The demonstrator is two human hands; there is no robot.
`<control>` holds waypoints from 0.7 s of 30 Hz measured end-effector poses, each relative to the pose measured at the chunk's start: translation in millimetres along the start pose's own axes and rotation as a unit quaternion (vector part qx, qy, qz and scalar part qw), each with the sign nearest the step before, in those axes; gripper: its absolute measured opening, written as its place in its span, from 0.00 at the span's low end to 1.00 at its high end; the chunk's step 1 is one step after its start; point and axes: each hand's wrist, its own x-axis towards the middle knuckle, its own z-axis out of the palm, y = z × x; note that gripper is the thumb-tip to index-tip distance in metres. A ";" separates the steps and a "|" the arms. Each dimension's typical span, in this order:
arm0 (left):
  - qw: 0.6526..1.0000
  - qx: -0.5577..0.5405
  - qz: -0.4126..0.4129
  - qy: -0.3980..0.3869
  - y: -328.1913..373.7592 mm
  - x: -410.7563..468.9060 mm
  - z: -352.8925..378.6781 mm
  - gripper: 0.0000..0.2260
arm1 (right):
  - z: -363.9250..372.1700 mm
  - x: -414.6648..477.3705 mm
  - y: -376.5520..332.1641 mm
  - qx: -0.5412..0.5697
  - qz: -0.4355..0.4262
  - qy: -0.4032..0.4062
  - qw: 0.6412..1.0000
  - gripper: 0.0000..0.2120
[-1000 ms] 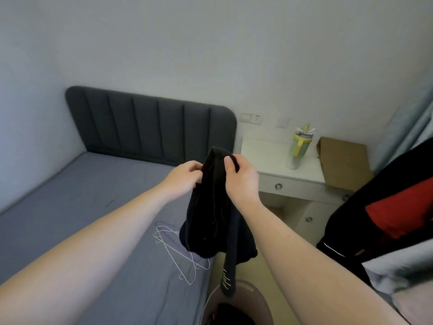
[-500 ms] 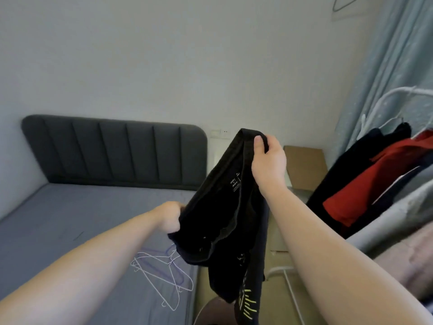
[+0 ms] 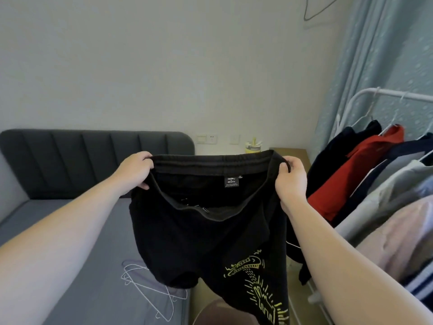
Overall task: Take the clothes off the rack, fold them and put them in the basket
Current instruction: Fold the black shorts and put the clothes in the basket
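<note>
Bottoms (image 3: 206, 235), black w/ yellow print on one leg, hang spread btwn both hands; left hand (image 3: 134, 171) fingers curl round one end of the waistband, right hand (image 3: 290, 181) fingers grip the other end; label faces the person; legs dangle above the basket (image 3: 210, 311) beside the bed (image 3: 70, 231); hangers (image 3: 150, 289) lie on the bed; rack (image 3: 365, 96) at right carries red, dark & pale clothes.

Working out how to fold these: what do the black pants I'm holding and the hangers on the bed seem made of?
The black pants look like soft matte knit, probably cotton jersey: limp drape, gathered elastic waistband. The hangers look like thin wire, apparently coated white and lilac: slender bent outlines.
</note>
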 end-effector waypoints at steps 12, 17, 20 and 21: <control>0.990 -0.006 0.018 0.142 41.8 0.2 -3.5 0.08 | -0.8 -4.5 3.6 -0.280 0.042 -0.317 0.905 0.39; 0.984 -0.038 -0.053 0.167 29.4 4.4 -17.6 0.07 | -11.8 4.6 2.2 -0.480 0.054 -0.305 0.821 0.22; 0.989 0.015 -0.042 0.142 14.3 4.2 -24.8 0.12 | -14.4 8.3 1.8 -0.317 0.168 -0.266 0.895 0.15; 0.989 0.039 -0.032 0.138 9.3 4.3 -25.6 0.15 | -13.3 9.4 2.4 -0.240 0.194 -0.249 0.918 0.15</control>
